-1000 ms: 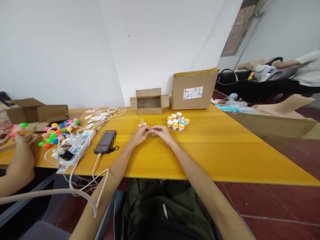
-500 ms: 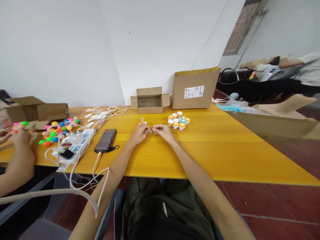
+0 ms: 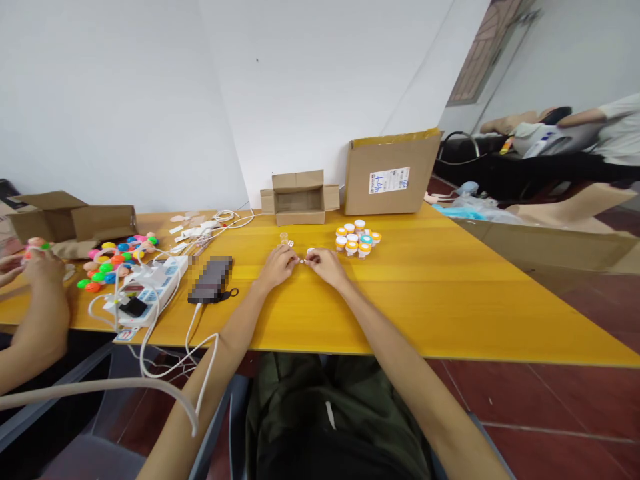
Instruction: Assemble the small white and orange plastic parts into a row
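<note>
Both of my hands rest on the yellow table (image 3: 450, 293), fingertips almost meeting. My left hand (image 3: 277, 263) is curled, its fingers pinched on a tiny pale object I cannot name. My right hand (image 3: 323, 263) is also curled, pinching a small white piece close to the left fingertips. A small clear vial (image 3: 284, 237) stands just beyond my left hand. A cluster of small jars with orange, white and teal lids (image 3: 357, 240) sits to the right of my right hand.
A small open cardboard box (image 3: 299, 198) and a larger box (image 3: 390, 173) stand by the wall. A phone (image 3: 211, 280), a power strip (image 3: 150, 290) with cables and colourful balls (image 3: 113, 263) lie left. Another person's hand (image 3: 43, 267) works at far left.
My hands parted slightly, then came close again, staying in the same spot. The view shifted a little. The person at left moved a hand slightly.
</note>
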The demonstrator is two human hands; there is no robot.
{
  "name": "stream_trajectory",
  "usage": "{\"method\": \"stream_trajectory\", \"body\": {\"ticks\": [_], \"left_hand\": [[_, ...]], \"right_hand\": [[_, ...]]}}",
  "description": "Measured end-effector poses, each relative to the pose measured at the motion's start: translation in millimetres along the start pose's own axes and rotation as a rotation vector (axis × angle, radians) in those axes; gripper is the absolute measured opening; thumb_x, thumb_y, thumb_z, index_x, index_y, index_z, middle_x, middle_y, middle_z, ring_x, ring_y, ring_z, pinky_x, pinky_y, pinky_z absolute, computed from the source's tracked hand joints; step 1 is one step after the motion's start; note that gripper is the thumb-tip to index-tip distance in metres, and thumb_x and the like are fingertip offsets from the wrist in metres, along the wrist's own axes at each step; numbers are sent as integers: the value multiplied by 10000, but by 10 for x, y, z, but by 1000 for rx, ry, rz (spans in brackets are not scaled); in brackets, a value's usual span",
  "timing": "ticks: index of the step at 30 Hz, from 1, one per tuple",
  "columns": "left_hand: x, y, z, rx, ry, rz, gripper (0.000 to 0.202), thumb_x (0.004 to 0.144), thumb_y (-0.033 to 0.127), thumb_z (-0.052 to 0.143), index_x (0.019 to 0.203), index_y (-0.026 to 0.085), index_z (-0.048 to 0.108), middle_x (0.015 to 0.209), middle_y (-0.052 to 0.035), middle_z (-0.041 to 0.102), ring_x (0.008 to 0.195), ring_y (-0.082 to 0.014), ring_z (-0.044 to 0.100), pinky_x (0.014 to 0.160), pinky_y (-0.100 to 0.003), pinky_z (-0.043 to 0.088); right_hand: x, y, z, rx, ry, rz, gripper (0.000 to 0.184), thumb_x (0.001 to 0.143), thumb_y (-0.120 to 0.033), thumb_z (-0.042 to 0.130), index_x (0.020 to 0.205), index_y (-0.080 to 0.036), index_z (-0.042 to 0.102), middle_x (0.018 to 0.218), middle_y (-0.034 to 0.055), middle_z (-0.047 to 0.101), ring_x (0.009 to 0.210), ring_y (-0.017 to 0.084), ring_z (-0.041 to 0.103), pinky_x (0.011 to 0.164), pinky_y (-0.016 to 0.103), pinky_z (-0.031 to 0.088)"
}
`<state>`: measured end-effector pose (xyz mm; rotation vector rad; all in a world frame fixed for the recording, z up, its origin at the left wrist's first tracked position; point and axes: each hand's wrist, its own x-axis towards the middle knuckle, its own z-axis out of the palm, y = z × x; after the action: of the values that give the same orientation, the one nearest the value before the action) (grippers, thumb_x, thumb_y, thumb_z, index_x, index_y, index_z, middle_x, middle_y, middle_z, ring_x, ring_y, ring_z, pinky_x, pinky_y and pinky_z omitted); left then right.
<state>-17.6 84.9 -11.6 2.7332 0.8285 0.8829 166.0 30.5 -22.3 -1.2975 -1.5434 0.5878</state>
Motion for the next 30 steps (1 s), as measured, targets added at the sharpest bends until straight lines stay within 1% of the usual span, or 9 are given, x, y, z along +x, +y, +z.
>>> {"method": "stream_trajectory", "body": {"ticks": [5,9,13,20,23,26,28,30], "left_hand": [[4,23,-10,33,-4,-9,106,937,191,607,863,221,677,916,-54,657,970,-233,618,926,-394,507],[8,35,-18,52,-10,-38,94,928,182,619,872,217,686,929,-56,662,986,-229,627,933,-386,508],[10,26,-18,51,5,-46,99,926,188,621,862,220,690,932,-58,663,999,-232,632,937,-385,511],[2,-19,6,25,30,-23,92,929,205,633,860,220,693,903,-51,661,972,-226,641,926,-379,521],[1,-34,15,13,32,-15,86,928,196,636,872,223,694,909,-47,662,975,-223,643,925,-373,528],[3,-46,20,3,30,-20,83,934,194,632,889,222,695,930,-50,666,984,-223,646,927,-373,534],[5,-55,21,1,36,-23,75,937,205,635,900,220,699,944,-54,670,985,-225,648,923,-373,538],[6,-64,20,6,40,-15,80,944,221,631,934,224,711,965,-58,676,990,-226,649,925,-375,537]], "right_hand": [[-34,-87,-8,-144,3,-16,180,739,-97,706,636,-240,672,712,-8,715,684,166,652,691,285,509],[-59,-154,-8,-278,8,21,167,765,-74,692,689,-223,681,776,-3,727,733,153,670,738,268,516],[-68,-161,-5,-382,21,27,149,793,-79,683,746,-220,697,825,14,730,778,160,678,762,271,518],[-90,-88,-5,-504,36,-31,152,847,-125,645,913,-241,717,986,36,721,863,187,679,785,303,534],[-112,-65,-8,-532,91,-36,246,849,-154,647,1065,-256,706,1105,56,693,921,208,682,780,322,550],[-119,-41,-11,-534,128,-52,345,850,-166,647,1181,-257,674,1192,79,658,1019,237,668,833,357,565],[-111,-24,-11,-536,113,-55,336,862,-156,633,1182,-250,675,1184,85,658,1059,244,653,899,380,559],[-96,-7,-5,-536,75,-66,298,874,-137,616,1143,-242,689,1138,85,671,1062,241,646,961,398,540]]}}
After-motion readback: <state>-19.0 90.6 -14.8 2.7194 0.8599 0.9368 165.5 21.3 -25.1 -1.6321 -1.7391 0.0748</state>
